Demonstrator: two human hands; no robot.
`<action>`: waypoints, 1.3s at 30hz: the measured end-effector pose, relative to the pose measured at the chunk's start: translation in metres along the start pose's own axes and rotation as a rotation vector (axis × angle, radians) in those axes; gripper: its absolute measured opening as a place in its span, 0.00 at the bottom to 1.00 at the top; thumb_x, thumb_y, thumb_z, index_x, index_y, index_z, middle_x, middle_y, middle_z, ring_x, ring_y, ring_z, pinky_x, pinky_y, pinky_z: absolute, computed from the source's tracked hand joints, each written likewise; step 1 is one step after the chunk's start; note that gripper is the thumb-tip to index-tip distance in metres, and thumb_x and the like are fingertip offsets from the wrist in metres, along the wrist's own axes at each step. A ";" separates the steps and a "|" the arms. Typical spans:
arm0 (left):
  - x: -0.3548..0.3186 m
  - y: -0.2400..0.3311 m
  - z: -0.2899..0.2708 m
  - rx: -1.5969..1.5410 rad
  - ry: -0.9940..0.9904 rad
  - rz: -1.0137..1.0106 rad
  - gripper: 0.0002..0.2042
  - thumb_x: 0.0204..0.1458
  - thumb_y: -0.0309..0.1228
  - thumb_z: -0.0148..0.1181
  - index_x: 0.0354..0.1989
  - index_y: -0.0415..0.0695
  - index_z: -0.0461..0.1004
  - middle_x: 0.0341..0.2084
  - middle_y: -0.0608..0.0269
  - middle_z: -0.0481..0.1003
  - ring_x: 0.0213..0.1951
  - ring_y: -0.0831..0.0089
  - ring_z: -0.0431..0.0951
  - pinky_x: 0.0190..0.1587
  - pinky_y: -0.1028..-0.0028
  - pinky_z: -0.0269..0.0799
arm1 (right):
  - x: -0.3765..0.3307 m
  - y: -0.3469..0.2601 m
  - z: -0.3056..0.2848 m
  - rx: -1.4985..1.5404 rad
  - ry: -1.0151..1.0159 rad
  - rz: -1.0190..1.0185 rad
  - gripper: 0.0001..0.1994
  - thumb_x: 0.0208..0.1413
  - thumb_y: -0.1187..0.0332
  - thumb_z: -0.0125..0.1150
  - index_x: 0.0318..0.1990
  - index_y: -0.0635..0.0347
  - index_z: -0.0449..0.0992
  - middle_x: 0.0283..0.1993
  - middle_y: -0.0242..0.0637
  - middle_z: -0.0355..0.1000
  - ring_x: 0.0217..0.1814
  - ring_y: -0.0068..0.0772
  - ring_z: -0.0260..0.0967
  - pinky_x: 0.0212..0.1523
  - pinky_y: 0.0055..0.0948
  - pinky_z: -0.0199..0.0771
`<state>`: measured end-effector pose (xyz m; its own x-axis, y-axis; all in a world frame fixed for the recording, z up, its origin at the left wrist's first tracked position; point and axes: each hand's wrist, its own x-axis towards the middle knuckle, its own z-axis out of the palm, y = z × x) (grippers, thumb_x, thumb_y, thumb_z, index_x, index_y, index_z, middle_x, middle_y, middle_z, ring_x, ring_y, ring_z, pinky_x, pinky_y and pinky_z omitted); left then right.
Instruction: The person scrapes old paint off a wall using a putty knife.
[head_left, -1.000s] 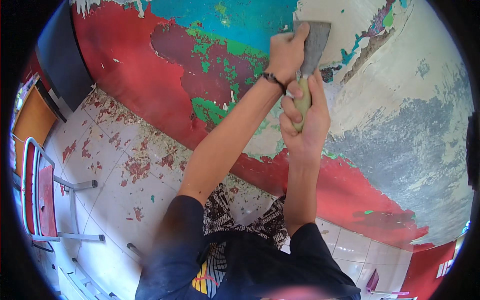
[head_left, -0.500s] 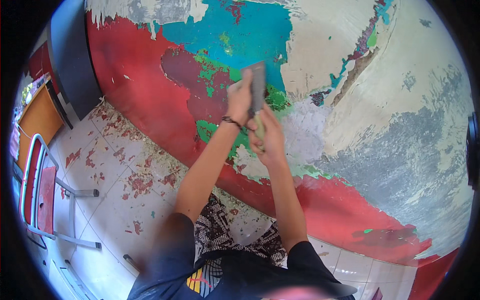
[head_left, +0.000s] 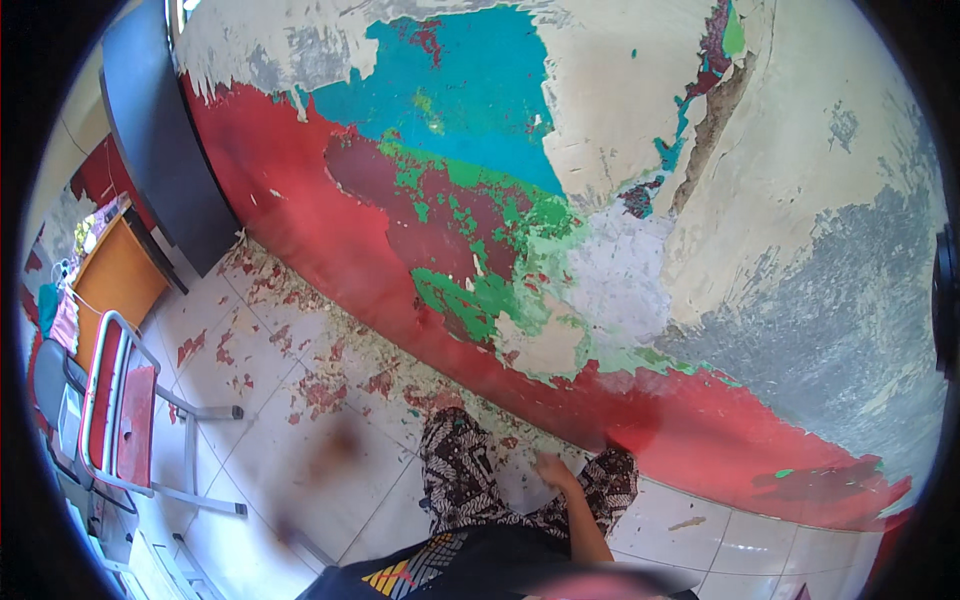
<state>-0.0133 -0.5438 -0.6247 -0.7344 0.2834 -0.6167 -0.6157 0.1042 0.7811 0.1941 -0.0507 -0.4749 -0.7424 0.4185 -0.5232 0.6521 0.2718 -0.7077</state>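
the right hand [head_left: 553, 470] hangs low by the patterned dark trousers [head_left: 470, 480], fingers loosely apart and holding nothing, likely dropped to rest at the person's side. the left hand is out of view. a blurred streak over the white tiled floor [head_left: 260, 440] near its lower edge cannot be identified. the peeling wall of red, green, teal and cream paint [head_left: 480, 230] stands just ahead, scraped bare in patches, its flakes strewn along the floor's edge at the wall's foot. a red metal-framed chair [head_left: 115, 400] stands well apart by the floor's left edge.
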 end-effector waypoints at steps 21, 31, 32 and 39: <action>-0.057 0.233 0.239 -0.532 -0.460 0.007 0.19 0.58 0.40 0.51 0.56 0.47 0.66 0.48 0.67 0.72 0.45 0.75 0.72 0.47 0.68 0.70 | -0.064 -0.023 -0.097 0.547 0.242 -0.022 0.26 0.53 0.63 0.59 0.60 0.59 0.66 0.24 0.25 0.64 0.17 0.15 0.56 0.15 0.18 0.54; -0.049 0.182 0.126 1.289 -0.091 0.374 0.28 0.47 0.50 0.61 0.55 0.48 0.67 0.46 0.46 0.73 0.49 0.54 0.74 0.51 0.58 0.69 | -0.095 0.036 0.032 0.353 0.524 -0.329 0.21 0.57 0.68 0.55 0.58 0.66 0.66 0.25 0.29 0.66 0.19 0.17 0.61 0.16 0.18 0.58; -0.055 0.191 0.146 1.168 -0.118 0.366 0.29 0.47 0.49 0.61 0.55 0.46 0.67 0.47 0.46 0.73 0.50 0.55 0.73 0.51 0.59 0.69 | -0.101 0.036 0.027 0.350 0.557 -0.318 0.21 0.57 0.68 0.55 0.58 0.66 0.66 0.25 0.29 0.66 0.19 0.17 0.61 0.16 0.18 0.58; -0.116 0.253 0.274 0.669 -0.432 0.653 0.23 0.54 0.38 0.59 0.55 0.37 0.66 0.48 0.52 0.73 0.47 0.65 0.75 0.47 0.69 0.72 | -0.136 -0.131 -0.048 0.964 0.110 -0.247 0.17 0.55 0.76 0.55 0.53 0.63 0.66 0.31 0.33 0.69 0.21 0.21 0.65 0.13 0.19 0.59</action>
<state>-0.0056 -0.2893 -0.3287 -0.6220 0.7801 -0.0679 0.2487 0.2790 0.9275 0.2166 -0.1011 -0.2881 -0.7897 0.5366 -0.2974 0.0419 -0.4363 -0.8988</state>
